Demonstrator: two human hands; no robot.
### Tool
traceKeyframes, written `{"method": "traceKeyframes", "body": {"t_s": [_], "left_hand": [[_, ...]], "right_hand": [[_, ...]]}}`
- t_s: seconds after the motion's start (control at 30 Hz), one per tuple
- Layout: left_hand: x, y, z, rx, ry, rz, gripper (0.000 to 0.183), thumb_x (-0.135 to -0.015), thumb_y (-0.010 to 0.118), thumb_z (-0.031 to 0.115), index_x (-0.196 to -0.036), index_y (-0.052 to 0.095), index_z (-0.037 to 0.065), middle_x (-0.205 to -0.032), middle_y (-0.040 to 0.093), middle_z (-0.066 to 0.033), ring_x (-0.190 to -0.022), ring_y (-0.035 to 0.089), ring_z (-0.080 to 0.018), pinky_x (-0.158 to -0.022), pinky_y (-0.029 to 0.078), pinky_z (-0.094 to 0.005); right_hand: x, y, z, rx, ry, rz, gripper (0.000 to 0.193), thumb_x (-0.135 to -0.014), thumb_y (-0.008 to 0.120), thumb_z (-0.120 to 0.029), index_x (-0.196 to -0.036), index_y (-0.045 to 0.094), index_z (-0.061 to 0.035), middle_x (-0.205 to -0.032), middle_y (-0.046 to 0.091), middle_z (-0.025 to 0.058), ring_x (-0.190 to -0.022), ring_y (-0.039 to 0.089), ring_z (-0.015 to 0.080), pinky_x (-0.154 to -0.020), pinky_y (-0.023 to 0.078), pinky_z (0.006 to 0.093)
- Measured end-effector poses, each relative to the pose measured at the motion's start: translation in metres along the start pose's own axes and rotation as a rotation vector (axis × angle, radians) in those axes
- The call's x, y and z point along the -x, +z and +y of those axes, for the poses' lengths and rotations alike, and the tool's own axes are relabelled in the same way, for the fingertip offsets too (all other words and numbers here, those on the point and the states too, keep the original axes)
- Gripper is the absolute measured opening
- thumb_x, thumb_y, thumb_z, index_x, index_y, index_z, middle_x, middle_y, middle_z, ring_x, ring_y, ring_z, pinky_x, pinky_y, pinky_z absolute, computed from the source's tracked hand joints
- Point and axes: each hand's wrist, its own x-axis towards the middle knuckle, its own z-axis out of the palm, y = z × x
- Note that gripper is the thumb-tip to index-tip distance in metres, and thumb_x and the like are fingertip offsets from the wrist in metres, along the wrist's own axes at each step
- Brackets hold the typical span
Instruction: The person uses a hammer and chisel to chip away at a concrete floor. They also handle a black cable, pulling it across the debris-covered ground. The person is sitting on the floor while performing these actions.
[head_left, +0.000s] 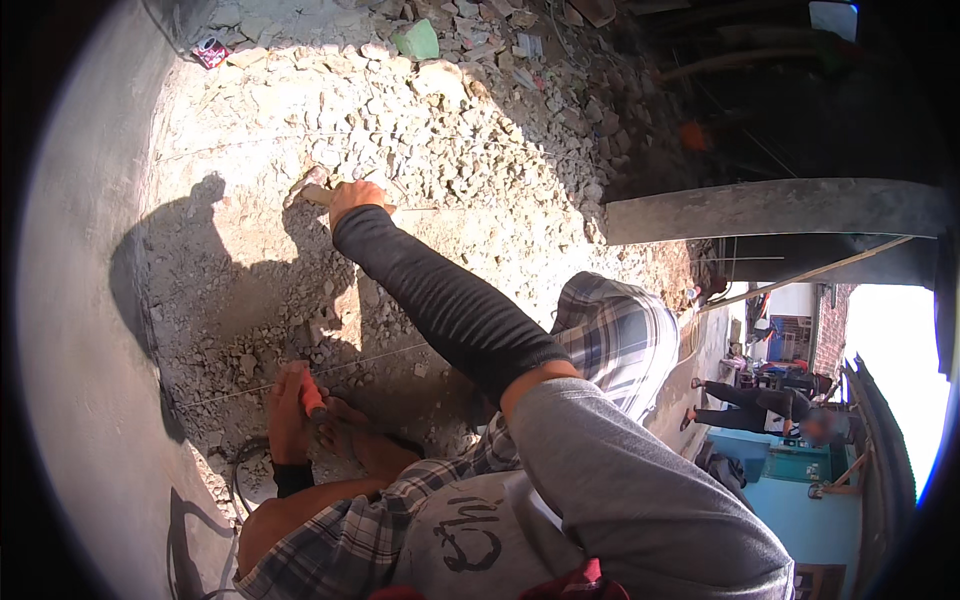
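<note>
My right arm, in a black ribbed sleeve, reaches out over the rubble. My right hand (pixel 360 197) is closed round the handle of what looks like a hammer (pixel 317 192), its head blurred against the bright ground. Nearer to me, my left hand (pixel 289 412) grips an orange-handled tool (pixel 312 392) that resembles a chisel; its tip is hard to make out among the broken stones. A bare foot (pixel 345 432) rests right beside that hand. Under both hands lies broken, dusty rubble (pixel 430 150), partly in my shadow.
A smooth grey wall (pixel 90 300) runs along the left. Thin string (pixel 390 355) crosses low over the rubble. A red can (pixel 209 52) and a green fragment (pixel 416 40) lie far off. At right are a concrete post (pixel 780 210), a slanting pole (pixel 800 278) and another person (pixel 755 405).
</note>
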Motion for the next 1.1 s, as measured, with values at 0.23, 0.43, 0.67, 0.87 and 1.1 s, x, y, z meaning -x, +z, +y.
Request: {"method": "traceKeyframes", "body": {"t_s": [0.23,0.43,0.67,0.87,1.1], "left_hand": [[0.012,0.019,0.021,-0.001,-0.103,-0.029,0.033,-0.099,0.058,0.028,-0.120,0.059,0.004,-0.088,0.058,-0.0022,-0.070,0.057,-0.0091,-0.060,0.048,-0.0226],[0.004,-0.008,-0.004,-0.521,0.339,-0.085,0.035,-0.097,0.058,0.017,-0.128,0.055,0.003,-0.116,0.061,-0.0108,-0.094,0.060,-0.0144,-0.073,0.051,-0.0279],[-0.016,-0.021,-0.022,-1.047,0.503,-0.118,0.051,-0.087,0.060,-0.001,-0.137,0.051,0.002,-0.136,0.055,-0.0184,-0.127,0.053,-0.0318,-0.105,0.043,-0.0422],[0.003,0.014,-0.002,-0.832,0.417,-0.168,0.046,-0.091,0.055,0.004,-0.137,0.051,0.002,-0.134,0.055,-0.0175,-0.110,0.059,-0.0247,-0.089,0.049,-0.0339],[0.013,-0.033,0.057,-0.739,0.032,0.060,0.036,-0.096,0.056,0.021,-0.129,0.056,0.006,-0.107,0.059,-0.0074,-0.079,0.052,-0.0132,-0.066,0.043,-0.0274]], "right_hand": [[0.065,0.093,0.041,-0.317,0.013,0.176,0.024,-0.098,0.051,-0.016,-0.116,0.055,-0.0003,-0.091,0.071,0.0155,-0.078,0.073,0.0299,-0.065,0.059,0.0375],[0.050,0.080,0.055,-0.391,-0.084,0.014,0.040,-0.097,0.055,-0.015,-0.131,0.046,0.0034,-0.092,0.070,0.0179,-0.085,0.072,0.0277,-0.068,0.059,0.0363],[0.023,0.072,0.157,-0.094,-0.758,0.026,0.035,-0.094,0.058,-0.023,-0.124,0.060,-0.0055,-0.089,0.072,0.0103,-0.075,0.068,0.0266,-0.063,0.056,0.0413],[0.057,0.084,0.249,0.059,-0.664,0.392,0.036,-0.087,0.065,-0.036,-0.115,0.063,-0.0130,-0.109,0.064,0.0105,-0.099,0.063,0.0313,-0.081,0.052,0.0482],[0.114,0.170,0.384,-0.608,-0.085,0.161,0.081,-0.089,0.055,-0.067,-0.145,0.043,-0.0095,-0.140,0.038,0.0233,-0.126,0.042,0.0426,-0.098,0.041,0.0575]]}}
